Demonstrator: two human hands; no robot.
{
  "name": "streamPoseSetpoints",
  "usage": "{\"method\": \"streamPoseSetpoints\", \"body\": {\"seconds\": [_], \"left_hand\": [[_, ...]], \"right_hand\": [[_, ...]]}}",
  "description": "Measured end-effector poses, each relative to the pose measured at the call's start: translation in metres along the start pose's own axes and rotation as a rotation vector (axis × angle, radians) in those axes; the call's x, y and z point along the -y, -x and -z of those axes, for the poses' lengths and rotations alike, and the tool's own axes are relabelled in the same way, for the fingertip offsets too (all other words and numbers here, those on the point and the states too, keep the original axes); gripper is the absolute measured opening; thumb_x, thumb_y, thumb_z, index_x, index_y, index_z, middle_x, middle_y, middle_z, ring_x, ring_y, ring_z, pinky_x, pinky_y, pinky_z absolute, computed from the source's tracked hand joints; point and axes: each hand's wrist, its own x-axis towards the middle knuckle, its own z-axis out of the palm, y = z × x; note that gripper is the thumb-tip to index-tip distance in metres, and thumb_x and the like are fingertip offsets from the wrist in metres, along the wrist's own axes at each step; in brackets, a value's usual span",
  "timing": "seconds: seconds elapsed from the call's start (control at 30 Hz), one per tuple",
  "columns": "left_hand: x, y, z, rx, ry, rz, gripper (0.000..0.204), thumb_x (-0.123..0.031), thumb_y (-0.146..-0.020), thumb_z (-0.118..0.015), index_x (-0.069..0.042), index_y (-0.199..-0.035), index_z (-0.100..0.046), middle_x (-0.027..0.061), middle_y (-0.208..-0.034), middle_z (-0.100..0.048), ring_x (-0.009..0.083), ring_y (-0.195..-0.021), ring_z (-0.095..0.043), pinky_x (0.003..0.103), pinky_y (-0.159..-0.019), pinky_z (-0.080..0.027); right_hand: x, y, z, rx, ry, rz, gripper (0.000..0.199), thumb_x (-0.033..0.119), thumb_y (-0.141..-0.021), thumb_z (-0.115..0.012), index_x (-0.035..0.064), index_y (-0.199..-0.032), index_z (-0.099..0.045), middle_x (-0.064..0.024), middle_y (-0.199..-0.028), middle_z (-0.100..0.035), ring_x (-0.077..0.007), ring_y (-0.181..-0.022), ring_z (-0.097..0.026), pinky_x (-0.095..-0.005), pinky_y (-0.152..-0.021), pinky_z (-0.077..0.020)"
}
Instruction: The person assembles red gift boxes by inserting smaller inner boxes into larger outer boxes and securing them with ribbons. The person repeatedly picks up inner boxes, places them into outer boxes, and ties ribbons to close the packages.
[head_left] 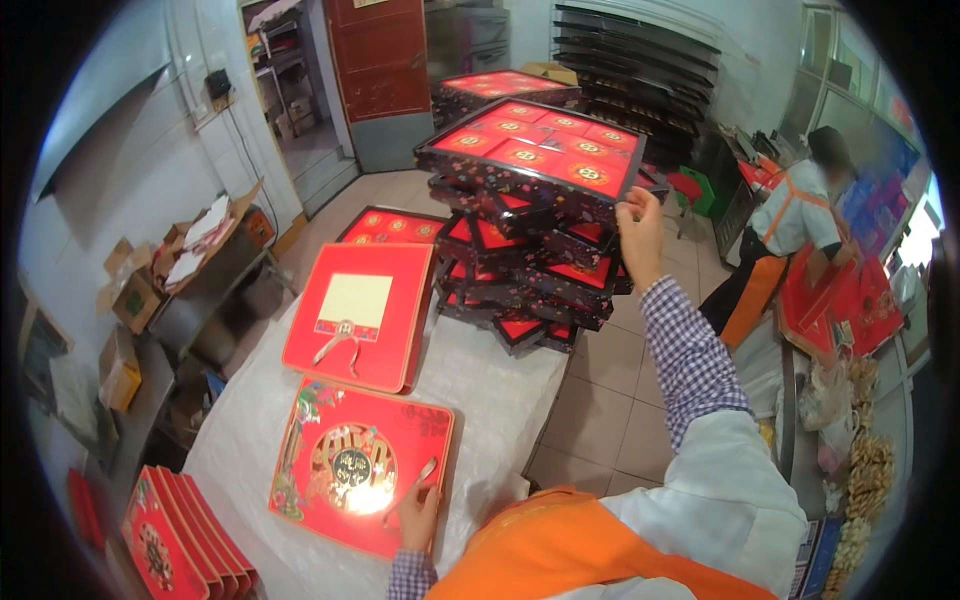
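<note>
A flat red gift box (330,420) with a round gold emblem lies on the covered table. At its right edge, my left hand (418,514) has its fingers closed on a pale ribbon (428,468); the exact grip is partly hidden. My right hand (640,235) reaches far forward and pinches the near right corner of the top black patterned tray (520,178), which is filled with red square packets (527,154). This tray tops a tall, unevenly turned stack of similar trays (530,270). Behind the gift box lies another red box (360,312) with a cream panel and ribbon.
White sheeting covers the table (240,430). Several red box covers (180,540) stand at lower left. Another filled tray (395,226) sits beside the stack. Open cartons (190,250) line the left wall. To the right, a co-worker (790,230) bends over red boxes (840,310).
</note>
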Motion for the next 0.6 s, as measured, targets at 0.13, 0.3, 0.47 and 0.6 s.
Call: {"method": "streamPoseSetpoints", "body": {"seconds": [0.13,0.3,0.47,0.6], "left_hand": [[-0.072,-0.082,-0.047,0.157,-0.035,-0.195,0.023,-0.012,-0.094,-0.060,0.003,-0.111,-0.059,0.0076,-0.095,-0.066,0.0127,-0.085,-0.063,0.025,-0.075,-0.050],[-0.171,-0.149,-0.112,0.332,0.064,-0.267,0.030,-0.018,-0.097,-0.058,0.002,-0.119,-0.056,0.0093,-0.104,-0.066,0.0146,-0.093,-0.064,0.026,-0.077,-0.051],[-0.252,-0.192,-0.169,0.470,0.270,-0.324,0.038,-0.024,-0.101,-0.049,0.003,-0.127,-0.049,0.0136,-0.113,-0.062,0.0208,-0.102,-0.062,0.032,-0.084,-0.052],[-0.291,-0.212,-0.199,0.480,0.591,-0.179,0.052,-0.040,-0.100,-0.047,0.001,-0.132,-0.042,0.0165,-0.125,-0.054,0.0244,-0.109,-0.058,0.038,-0.092,-0.048]], "right_hand": [[-0.080,-0.061,0.019,0.166,-0.349,-0.558,0.050,0.033,-0.090,-0.064,0.0018,-0.126,-0.050,-0.0139,-0.116,-0.059,-0.0247,-0.101,-0.060,-0.0375,-0.087,-0.0495],[-0.038,-0.059,0.000,0.390,-0.968,-0.956,0.050,0.038,-0.090,-0.066,0.0061,-0.125,-0.053,-0.0107,-0.114,-0.064,-0.0233,-0.094,-0.064,-0.0405,-0.080,-0.0532],[-0.055,-0.062,-0.013,0.249,-0.878,-0.910,0.022,0.024,-0.087,-0.065,0.0102,-0.104,-0.062,-0.0037,-0.097,-0.067,-0.0153,-0.082,-0.064,-0.0339,-0.059,-0.0507],[-0.031,-0.023,-0.006,0.229,-1.014,-0.864,0.034,0.021,-0.087,-0.067,0.0043,-0.115,-0.058,-0.0061,-0.106,-0.065,-0.0170,-0.092,-0.063,-0.0330,-0.073,-0.0516]]}}
